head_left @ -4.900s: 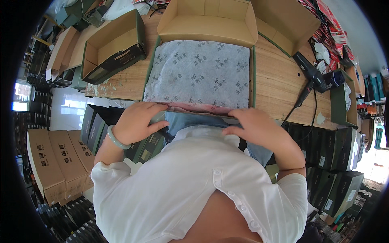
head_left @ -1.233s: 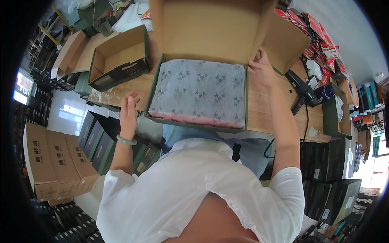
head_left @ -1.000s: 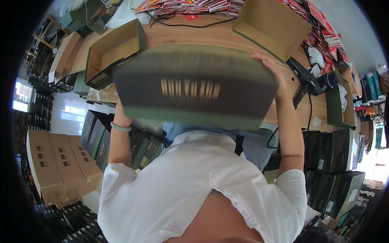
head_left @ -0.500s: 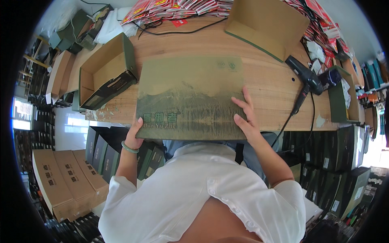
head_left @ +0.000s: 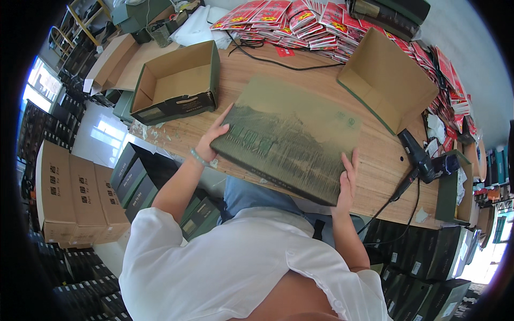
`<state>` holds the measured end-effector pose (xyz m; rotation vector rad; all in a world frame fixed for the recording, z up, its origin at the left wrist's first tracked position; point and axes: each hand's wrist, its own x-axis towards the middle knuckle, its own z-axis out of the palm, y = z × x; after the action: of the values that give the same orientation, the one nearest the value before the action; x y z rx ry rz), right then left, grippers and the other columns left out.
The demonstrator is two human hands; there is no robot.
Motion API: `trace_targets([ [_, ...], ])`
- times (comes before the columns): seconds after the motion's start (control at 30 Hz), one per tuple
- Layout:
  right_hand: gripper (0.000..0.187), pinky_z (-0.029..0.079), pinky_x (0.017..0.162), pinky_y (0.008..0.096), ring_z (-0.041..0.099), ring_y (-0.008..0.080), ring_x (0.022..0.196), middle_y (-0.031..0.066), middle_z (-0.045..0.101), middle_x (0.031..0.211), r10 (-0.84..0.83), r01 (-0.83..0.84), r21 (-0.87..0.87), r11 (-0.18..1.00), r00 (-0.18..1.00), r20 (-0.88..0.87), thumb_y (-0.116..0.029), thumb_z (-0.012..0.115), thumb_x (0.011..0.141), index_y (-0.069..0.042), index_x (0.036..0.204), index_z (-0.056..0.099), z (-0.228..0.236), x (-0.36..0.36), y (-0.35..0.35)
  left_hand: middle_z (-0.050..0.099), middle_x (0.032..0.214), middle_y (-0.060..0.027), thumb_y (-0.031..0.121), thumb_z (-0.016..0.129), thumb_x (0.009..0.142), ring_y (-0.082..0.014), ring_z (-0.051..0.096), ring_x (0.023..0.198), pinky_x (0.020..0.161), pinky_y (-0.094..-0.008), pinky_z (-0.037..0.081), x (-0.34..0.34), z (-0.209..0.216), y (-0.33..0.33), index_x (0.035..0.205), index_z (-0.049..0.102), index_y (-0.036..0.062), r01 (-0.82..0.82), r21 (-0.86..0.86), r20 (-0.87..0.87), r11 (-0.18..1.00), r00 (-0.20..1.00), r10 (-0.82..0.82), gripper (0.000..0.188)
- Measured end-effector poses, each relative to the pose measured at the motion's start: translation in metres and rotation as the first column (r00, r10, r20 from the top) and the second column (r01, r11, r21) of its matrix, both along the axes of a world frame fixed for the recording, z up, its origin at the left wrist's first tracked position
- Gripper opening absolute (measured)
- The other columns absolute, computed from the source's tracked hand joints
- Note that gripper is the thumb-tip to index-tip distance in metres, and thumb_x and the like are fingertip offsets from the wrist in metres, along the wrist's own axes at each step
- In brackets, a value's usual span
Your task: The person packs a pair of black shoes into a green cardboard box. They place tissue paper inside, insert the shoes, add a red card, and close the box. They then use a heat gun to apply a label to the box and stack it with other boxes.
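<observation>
I had the closed box askew over the front of the table, held by opposite ends, probably to balance its width. My left grip clasped one end, thumb on top; my right grip, fingers slightly parted, pressed the other. I couldn't tell whether its underside touched down.

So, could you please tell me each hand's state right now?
Left hand: holding the closed box at its left end.
Right hand: holding the same box's right end.

Our left hand and right hand grip the closed box, hair dryer right, an open box far left!
</observation>
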<state>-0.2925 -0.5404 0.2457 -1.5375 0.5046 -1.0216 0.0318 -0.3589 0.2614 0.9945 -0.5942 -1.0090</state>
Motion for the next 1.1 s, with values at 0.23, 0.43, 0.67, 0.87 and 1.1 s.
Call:
trace_targets([
  [0.23,0.045,0.013,0.117,0.0362,0.018,0.0272,0.147,0.015,0.017,0.161,-0.205,0.204,-0.028,0.979,0.962,-0.179,-0.019,0.038,0.104,-0.001,0.145,0.04,-0.008,0.005,-0.014,0.06,0.125,-0.0138,0.02,0.058,0.097,-0.0137,0.064,0.097,0.081,-0.025,0.051,0.025,0.038,-0.031,0.137,0.048,0.0017,-0.669,0.081,0.923,0.739,0.33,0.197,0.045],
  [0.43,0.054,0.015,0.117,0.033,0.023,0.0237,0.144,0.013,0.021,0.159,-0.194,0.167,0.306,0.937,0.979,0.062,-0.02,0.037,0.105,-0.003,0.153,0.022,-0.016,0.012,0.002,0.068,0.11,-0.0162,0.039,0.064,0.088,-0.0346,0.066,0.099,0.084,-0.0459,0.053,0.104,0.02,-0.037,0.124,0.06,0.0073,-0.821,0.42,0.906,0.387,0.401,-0.132,0.049],
  [0.67,0.053,0.017,0.116,0.0331,0.025,0.025,0.143,0.015,0.023,0.158,-0.25,0.268,0.119,0.956,0.957,-0.15,-0.021,0.035,0.105,-0.001,0.152,0.023,-0.004,0.016,0.016,0.068,0.095,-0.018,0.043,0.062,0.087,-0.0359,0.065,0.092,0.077,-0.0437,0.051,0.073,0.034,0.021,0.088,0.072,0.0059,-0.935,0.146,0.988,0.324,0.154,-0.003,0.039],
  [0.87,0.057,0.017,0.116,0.0342,0.023,0.0263,0.143,0.02,0.02,0.157,-0.263,0.278,0.178,0.944,0.959,-0.101,-0.023,0.035,0.105,0.0,0.153,0.015,-0.013,0.061,0.05,0.051,0.066,-0.0045,0.018,0.073,0.084,-0.0167,0.046,0.062,0.059,-0.0293,0.04,0.045,0.078,0.103,0.071,0.058,-0.0001,-0.86,-0.345,0.8,0.376,-0.06,0.598,0.027],
  [1.1,0.057,0.031,0.11,0.0337,0.041,0.0245,0.134,0.0151,0.033,0.153,0.394,-0.329,0.288,0.899,0.895,-0.209,-0.035,0.035,0.106,0.003,0.148,0.03,-0.017,0.092,0.038,0.064,0.085,-0.0016,0.013,0.061,0.087,-0.0121,0.06,0.079,0.07,-0.027,0.048,-0.026,0.154,0.161,0.083,0.063,0.0038,-0.835,-0.511,0.192,0.204,0.12,0.974,0.01],
])
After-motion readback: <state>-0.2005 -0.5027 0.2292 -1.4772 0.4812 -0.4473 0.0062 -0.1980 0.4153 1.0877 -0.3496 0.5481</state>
